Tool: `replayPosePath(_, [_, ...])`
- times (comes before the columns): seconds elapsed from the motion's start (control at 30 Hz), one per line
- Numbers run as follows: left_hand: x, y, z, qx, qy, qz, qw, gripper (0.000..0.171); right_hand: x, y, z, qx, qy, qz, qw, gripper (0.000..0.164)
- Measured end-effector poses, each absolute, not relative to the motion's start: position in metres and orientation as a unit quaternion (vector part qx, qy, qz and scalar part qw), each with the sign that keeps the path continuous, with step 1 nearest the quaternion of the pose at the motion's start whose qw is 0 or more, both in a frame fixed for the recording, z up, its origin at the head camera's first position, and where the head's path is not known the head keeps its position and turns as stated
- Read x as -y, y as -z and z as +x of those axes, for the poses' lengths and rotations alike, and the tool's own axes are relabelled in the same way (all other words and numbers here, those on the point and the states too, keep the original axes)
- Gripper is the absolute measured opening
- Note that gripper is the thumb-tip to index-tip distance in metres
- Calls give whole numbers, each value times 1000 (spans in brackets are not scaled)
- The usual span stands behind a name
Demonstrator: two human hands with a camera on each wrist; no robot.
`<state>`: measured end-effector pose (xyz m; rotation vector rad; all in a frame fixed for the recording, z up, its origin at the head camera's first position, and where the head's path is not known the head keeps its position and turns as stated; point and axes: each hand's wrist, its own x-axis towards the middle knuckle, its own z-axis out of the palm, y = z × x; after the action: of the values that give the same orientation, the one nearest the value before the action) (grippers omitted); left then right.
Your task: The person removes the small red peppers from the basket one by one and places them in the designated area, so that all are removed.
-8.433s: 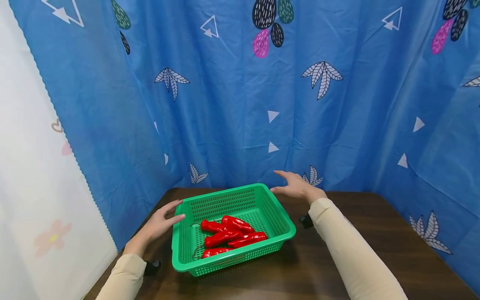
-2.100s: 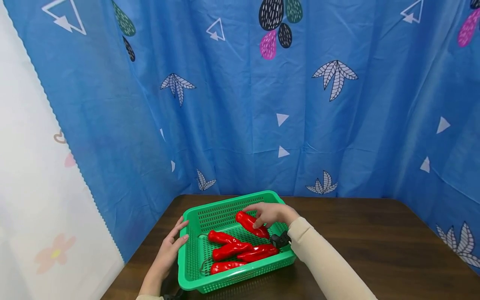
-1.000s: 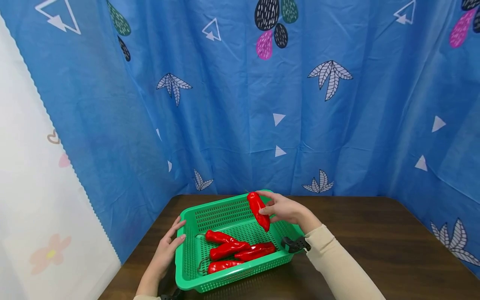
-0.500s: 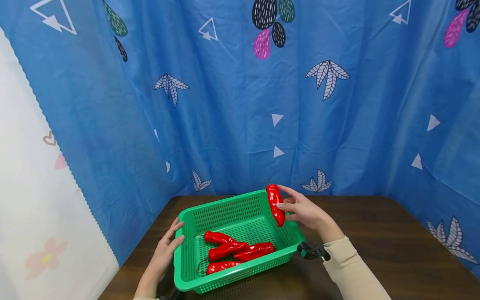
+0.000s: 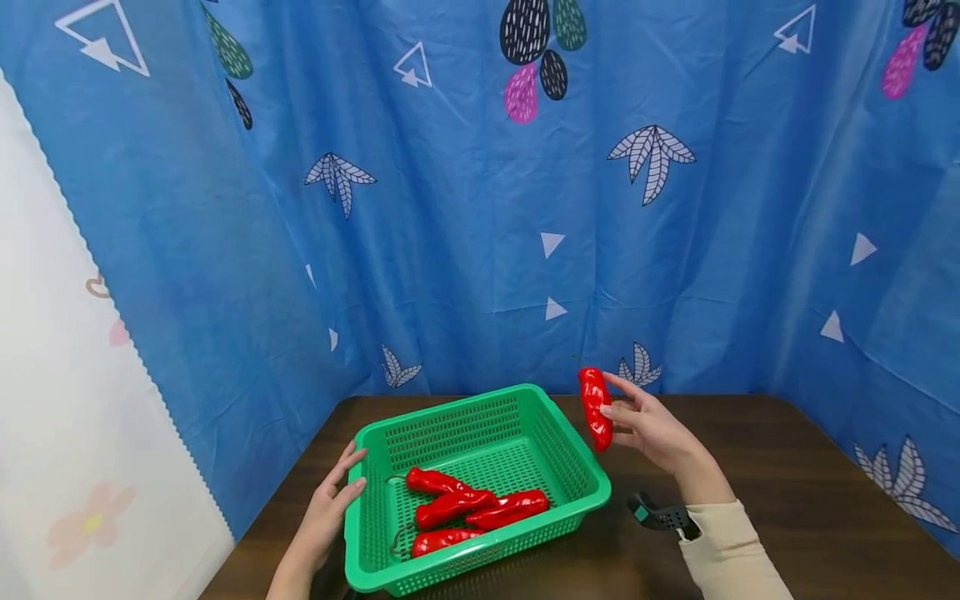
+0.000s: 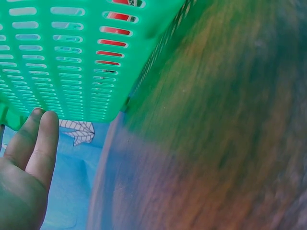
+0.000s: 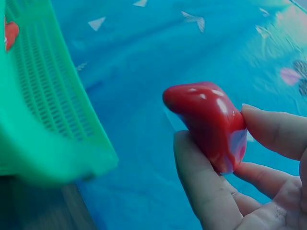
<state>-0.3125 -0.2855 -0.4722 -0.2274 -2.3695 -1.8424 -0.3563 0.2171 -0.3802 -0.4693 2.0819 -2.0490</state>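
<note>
A glossy red pepper (image 5: 596, 408) is pinched between the thumb and fingers of my right hand (image 5: 656, 429). It stands roughly upright, past the right rim of the green basket (image 5: 592, 492). The right wrist view shows the same pepper (image 7: 208, 122) from its tapered end. Inside the basket lie several more red peppers (image 5: 453, 508), bunched towards the front left. My left hand (image 5: 322, 512) touches the basket's left rim, thumb and fingers fairly straight. In the left wrist view its fingers (image 6: 43, 148) reach up to the slotted outer wall.
The basket sits on a dark brown wooden table (image 5: 750, 467), which stretches away to the right. A blue patterned curtain (image 5: 450, 250) hangs behind it, and a white cloth (image 5: 82, 400) hangs at the left. A black strap (image 5: 660, 512) is on the right wrist.
My right hand picked a pepper out of the basket and carried it up and rightwards over the right rim. My left hand has stayed at the left rim.
</note>
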Motion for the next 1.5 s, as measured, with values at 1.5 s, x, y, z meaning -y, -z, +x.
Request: replayPosePath(1.5, [288, 474, -312, 794, 601, -68, 60, 55, -244, 472, -365, -760, 639, -19, 116, 75])
